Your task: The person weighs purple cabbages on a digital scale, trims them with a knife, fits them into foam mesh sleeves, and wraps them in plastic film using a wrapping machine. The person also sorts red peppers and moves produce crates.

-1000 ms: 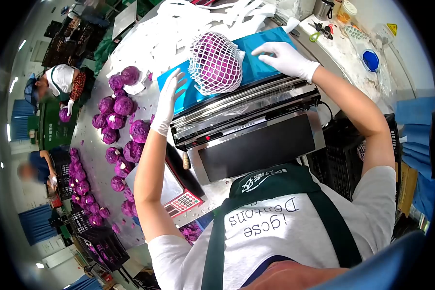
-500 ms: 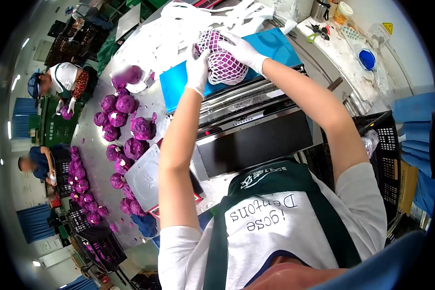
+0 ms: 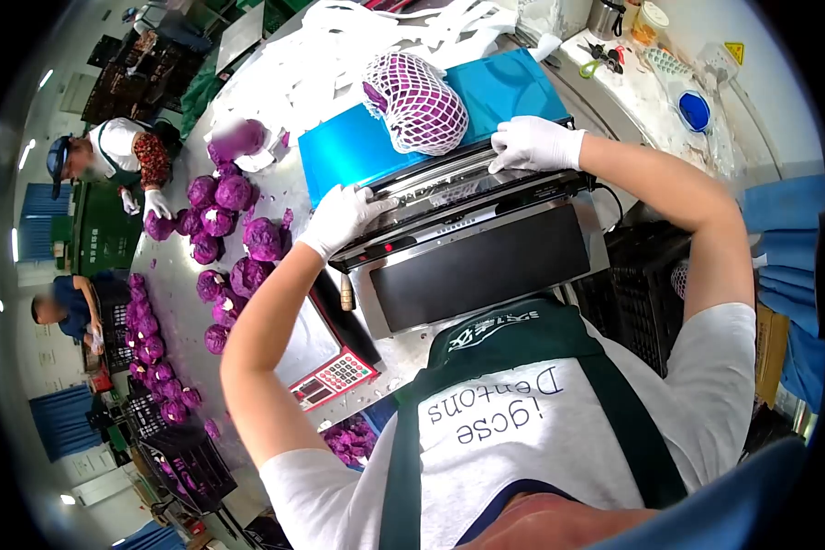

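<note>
A red cabbage in a white foam net sleeve (image 3: 417, 105) rests on the blue plate (image 3: 335, 151) of a film wrapping machine (image 3: 481, 266). Neither hand touches the cabbage. My left hand (image 3: 342, 220), in a white glove, is closed with its fingertips at the left end of the clear plastic film (image 3: 445, 188) along the machine's roller. At the right end, my gloved right hand (image 3: 533, 145) has its fingers bent down, pinching the film's edge. The fingertips are partly hidden against the shiny film.
Loose red cabbages (image 3: 218, 220) lie on the metal table to the left, where a co-worker (image 3: 119, 151) touches one. White foam nets (image 3: 339, 41) are heaped behind the plate. A red-edged scale (image 3: 330, 376) stands beside the machine. Scissors (image 3: 605, 60) lie on the side bench.
Both hands have let go of the netted cabbage, leaving it on the blue plate. They have come back toward me and spread apart to the film along the roller.
</note>
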`<state>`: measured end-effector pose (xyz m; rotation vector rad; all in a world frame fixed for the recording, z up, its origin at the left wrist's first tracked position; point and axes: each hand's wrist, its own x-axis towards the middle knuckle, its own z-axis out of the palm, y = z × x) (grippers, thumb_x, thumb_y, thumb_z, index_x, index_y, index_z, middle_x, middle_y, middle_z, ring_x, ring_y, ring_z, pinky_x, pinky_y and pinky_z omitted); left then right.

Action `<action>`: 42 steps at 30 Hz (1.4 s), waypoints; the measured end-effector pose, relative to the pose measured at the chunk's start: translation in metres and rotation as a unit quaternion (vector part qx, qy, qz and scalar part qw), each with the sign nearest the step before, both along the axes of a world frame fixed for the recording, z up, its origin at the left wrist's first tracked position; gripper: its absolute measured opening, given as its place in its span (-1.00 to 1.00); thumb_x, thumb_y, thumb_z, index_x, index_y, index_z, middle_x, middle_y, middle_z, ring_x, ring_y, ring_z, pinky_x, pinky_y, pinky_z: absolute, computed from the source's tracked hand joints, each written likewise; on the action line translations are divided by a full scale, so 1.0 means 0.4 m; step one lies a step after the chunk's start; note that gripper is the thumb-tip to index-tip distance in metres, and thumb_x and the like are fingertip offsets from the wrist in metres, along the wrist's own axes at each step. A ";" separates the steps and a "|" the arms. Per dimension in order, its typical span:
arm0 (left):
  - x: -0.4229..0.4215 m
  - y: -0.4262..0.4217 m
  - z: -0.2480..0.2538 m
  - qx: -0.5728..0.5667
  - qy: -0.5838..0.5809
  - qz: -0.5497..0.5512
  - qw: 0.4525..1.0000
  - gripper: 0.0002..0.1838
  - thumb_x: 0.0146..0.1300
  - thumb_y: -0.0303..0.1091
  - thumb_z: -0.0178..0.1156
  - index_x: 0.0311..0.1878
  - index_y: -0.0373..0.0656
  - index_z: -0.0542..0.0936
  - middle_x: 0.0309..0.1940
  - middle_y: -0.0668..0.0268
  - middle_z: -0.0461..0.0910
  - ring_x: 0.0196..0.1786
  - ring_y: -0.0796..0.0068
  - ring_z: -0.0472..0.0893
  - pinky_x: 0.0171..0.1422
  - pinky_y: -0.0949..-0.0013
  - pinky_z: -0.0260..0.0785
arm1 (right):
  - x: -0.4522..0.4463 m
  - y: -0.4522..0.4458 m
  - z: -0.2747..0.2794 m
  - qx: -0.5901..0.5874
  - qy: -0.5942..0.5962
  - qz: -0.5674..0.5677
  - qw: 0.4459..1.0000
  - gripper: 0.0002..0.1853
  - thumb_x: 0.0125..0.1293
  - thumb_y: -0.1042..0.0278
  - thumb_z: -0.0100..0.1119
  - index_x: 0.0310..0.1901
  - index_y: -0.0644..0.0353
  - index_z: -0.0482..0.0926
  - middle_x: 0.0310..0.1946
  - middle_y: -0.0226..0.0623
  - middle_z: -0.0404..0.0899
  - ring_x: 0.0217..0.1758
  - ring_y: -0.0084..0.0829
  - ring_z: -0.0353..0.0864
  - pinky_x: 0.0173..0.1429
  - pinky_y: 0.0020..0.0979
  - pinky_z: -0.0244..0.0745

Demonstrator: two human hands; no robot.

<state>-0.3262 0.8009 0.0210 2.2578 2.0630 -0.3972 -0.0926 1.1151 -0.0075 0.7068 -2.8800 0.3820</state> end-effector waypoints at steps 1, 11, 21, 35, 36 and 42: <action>0.003 -0.003 -0.010 0.050 -0.013 0.001 0.999 -0.60 0.28 -0.32 0.07 0.16 0.27 0.58 -0.22 0.28 0.57 -0.10 0.28 0.57 0.01 0.28 0.36 | 0.006 0.001 0.004 -0.048 -0.039 -0.039 0.997 -0.88 0.17 0.34 0.27 -0.25 -0.09 0.71 -0.36 -0.39 0.50 -0.19 -0.30 0.53 -0.16 -0.26 0.45; 0.104 -0.093 0.368 0.096 -0.665 0.277 0.687 -0.83 0.39 -0.39 0.17 -0.20 -0.32 0.63 -0.43 0.20 0.67 -0.37 0.41 0.67 -0.23 0.40 0.54 | 0.109 -0.045 0.482 -0.367 -0.345 -0.015 0.863 -0.85 0.33 0.44 0.12 -0.28 0.29 0.67 -0.41 -0.32 0.69 -0.36 -0.60 0.67 -0.17 -0.53 0.55; -0.230 0.282 -0.028 0.247 -0.101 0.199 0.943 -0.58 0.23 -0.52 0.10 0.19 -0.16 0.50 -0.02 -0.07 0.60 -0.01 -0.02 0.61 0.06 0.15 0.47 | -0.325 0.116 0.054 -0.167 -0.031 -0.175 0.970 -0.44 0.33 0.48 -0.11 0.39 0.18 0.23 0.24 0.18 0.38 0.25 0.04 0.45 0.28 -0.12 0.40; -0.016 0.190 -0.048 0.126 -0.508 0.235 0.819 -0.57 0.18 -0.14 0.28 0.07 -0.12 0.59 0.09 0.19 0.57 0.33 0.14 0.39 0.62 -0.02 -0.15 | -0.233 -0.020 0.134 -0.354 -0.084 -0.069 0.929 0.01 0.15 0.52 0.30 0.54 0.10 -0.14 0.56 -0.10 -0.18 0.62 -0.25 -0.19 0.65 -0.22 -0.18; 0.038 0.168 0.054 0.192 -0.547 0.199 0.790 -0.52 0.19 -0.10 0.29 0.13 -0.13 0.56 0.10 0.19 0.57 0.33 0.15 0.38 0.60 0.05 -0.04 | -0.198 -0.047 0.202 -0.328 -0.120 -0.060 0.935 0.03 0.14 0.55 0.31 0.54 0.12 -0.17 0.54 -0.08 -0.08 0.57 -0.23 -0.02 0.61 -0.22 -0.04; 0.230 -0.065 0.372 -0.079 -0.613 0.168 0.768 -0.10 0.26 0.35 0.10 0.38 -0.26 0.28 0.39 0.04 0.30 0.39 0.17 0.34 0.48 0.25 0.18 | 0.021 -0.188 0.420 -0.394 -0.458 0.032 0.796 -0.24 0.31 0.18 0.23 0.44 0.25 0.14 0.30 -0.04 0.41 0.36 -0.12 0.40 0.44 -0.22 0.30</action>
